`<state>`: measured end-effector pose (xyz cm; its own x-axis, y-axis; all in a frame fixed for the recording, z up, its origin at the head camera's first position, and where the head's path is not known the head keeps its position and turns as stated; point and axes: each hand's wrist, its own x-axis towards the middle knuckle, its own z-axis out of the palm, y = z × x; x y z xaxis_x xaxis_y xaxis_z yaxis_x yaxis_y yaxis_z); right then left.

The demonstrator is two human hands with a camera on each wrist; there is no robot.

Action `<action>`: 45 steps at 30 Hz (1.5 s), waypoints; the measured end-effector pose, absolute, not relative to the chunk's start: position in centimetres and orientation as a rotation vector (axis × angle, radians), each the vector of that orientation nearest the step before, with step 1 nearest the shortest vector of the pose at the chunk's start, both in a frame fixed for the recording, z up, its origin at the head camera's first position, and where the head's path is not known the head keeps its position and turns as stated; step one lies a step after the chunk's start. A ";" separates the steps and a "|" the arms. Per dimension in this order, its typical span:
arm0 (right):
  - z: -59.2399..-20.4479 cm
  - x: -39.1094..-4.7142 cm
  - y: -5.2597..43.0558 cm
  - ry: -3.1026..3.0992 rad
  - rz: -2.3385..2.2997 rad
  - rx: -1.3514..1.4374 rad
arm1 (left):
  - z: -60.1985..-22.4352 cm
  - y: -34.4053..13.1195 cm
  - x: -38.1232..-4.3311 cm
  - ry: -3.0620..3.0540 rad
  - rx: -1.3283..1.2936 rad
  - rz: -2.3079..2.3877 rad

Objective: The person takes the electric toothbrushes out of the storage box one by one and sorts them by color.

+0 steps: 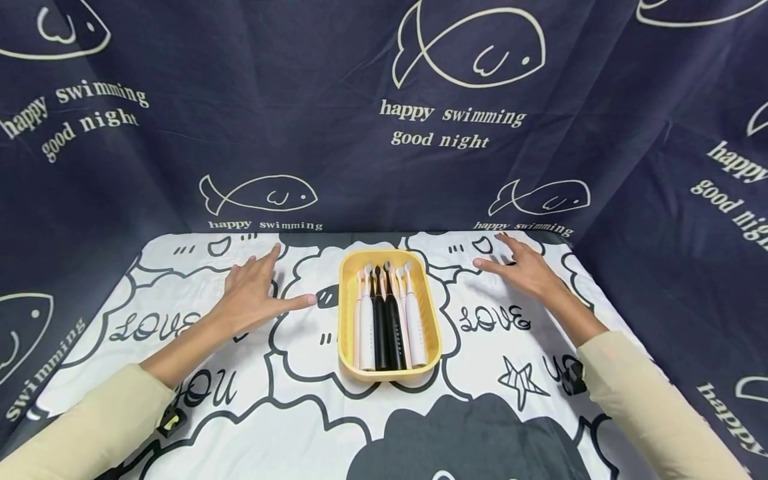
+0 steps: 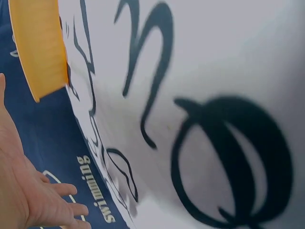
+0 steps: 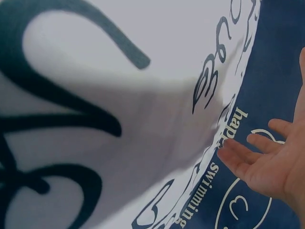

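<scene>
1. Nearest to the viewer are the cuffs of two beige sleeves (image 1: pixel 90 427), one on each side; a small black device (image 1: pixel 172 421) w/ a yellow-green spot is at the L wrist.
2. Under the arms lies a white cloth (image 1: pixel 312 440) w/ black cloud outlines, a star and words, e.g. "LOVE".
3. The yellow tray (image 1: pixel 384 376) stands on this cloth, approx. in the middle, btwn the two hands.
4. In the tray, electric toothbrushes (image 1: pixel 380 333) lie side by side: white, black and pink ones, heads to the far end, handles to the near end. The pink ones are partly covered, so I cannot count them exactly.
5. The L hand (image 1: pixel 252 293) has its fingers stretched; the thumb points to the tray, near it but apart.
6. The R hand (image 1: pixel 523 267) also has extended fingers, the thumb directed inward; it is farther from the tray than the L hand.
7. Behind everything hangs a navy curtain (image 1: pixel 336 120) w/ fish drawings and "happy swimming good night".
</scene>
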<state>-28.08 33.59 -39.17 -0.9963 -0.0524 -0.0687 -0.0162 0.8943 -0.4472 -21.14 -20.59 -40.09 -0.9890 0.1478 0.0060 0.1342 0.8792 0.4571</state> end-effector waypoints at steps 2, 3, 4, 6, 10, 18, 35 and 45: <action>-39.2 -27.9 33.4 2.979 -0.716 -0.051 | -40.1 -20.1 -20.9 3.018 0.240 0.743; -39.2 -27.8 33.4 2.978 -0.725 -0.050 | -40.1 -19.9 -20.8 3.015 0.245 0.752; -39.2 -27.7 33.3 2.976 -0.734 -0.050 | -40.1 -19.7 -20.7 3.014 0.251 0.757; -39.3 -27.5 33.1 2.972 -0.752 -0.045 | -40.1 -19.2 -20.4 3.009 0.265 0.772; -39.4 -27.2 32.6 2.965 -0.782 -0.057 | -40.2 -18.2 -19.8 2.975 0.277 0.809; -39.6 -26.6 31.5 2.900 -0.887 -0.043 | -40.1 -16.0 -18.2 2.891 0.233 0.849; -40.1 -25.7 28.6 2.906 -0.930 -0.168 | -41.1 -11.1 -16.3 2.777 0.385 1.106; -40.4 -25.0 26.7 2.870 -1.016 -0.275 | -42.4 -9.7 -15.9 2.659 0.489 1.342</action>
